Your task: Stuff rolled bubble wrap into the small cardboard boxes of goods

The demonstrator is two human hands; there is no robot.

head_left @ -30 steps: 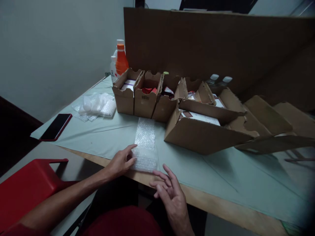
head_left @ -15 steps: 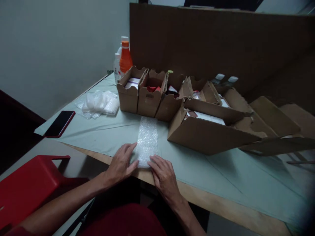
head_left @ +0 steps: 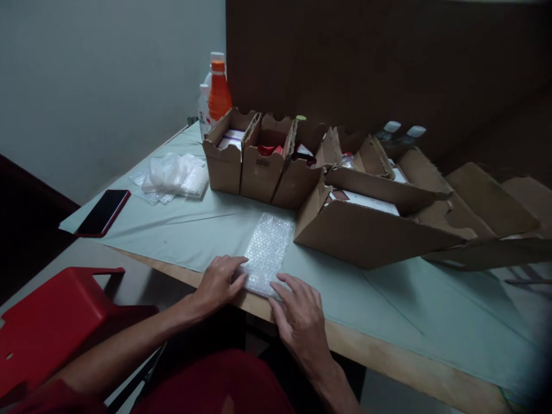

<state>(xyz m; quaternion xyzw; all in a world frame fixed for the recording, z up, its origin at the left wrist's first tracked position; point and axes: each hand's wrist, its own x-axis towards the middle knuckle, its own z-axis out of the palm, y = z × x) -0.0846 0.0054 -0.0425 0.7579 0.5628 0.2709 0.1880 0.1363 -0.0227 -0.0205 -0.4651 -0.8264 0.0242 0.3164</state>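
A strip of clear bubble wrap (head_left: 268, 250) lies flat on the pale green cloth (head_left: 190, 230) near the table's front edge. My left hand (head_left: 219, 282) rests on the strip's near left corner, fingers stretched flat. At the near right corner my right hand (head_left: 299, 313) presses down with its fingers spread. Neither hand grips the strip. Just beyond the strip stands a large open cardboard box (head_left: 366, 230).
A row of small open cardboard boxes (head_left: 263, 158) with packets stands behind the strip. An orange bottle (head_left: 218, 92) and white bottles are at the back left. A pile of bubble-wrap pieces (head_left: 172, 175) and a red-edged phone (head_left: 103, 211) lie left. A red plastic chair (head_left: 56, 322) sits below left.
My right hand came down onto the strip's near end. The far end of the bubble wrap has swung to the right, so the strip now lies slanted.
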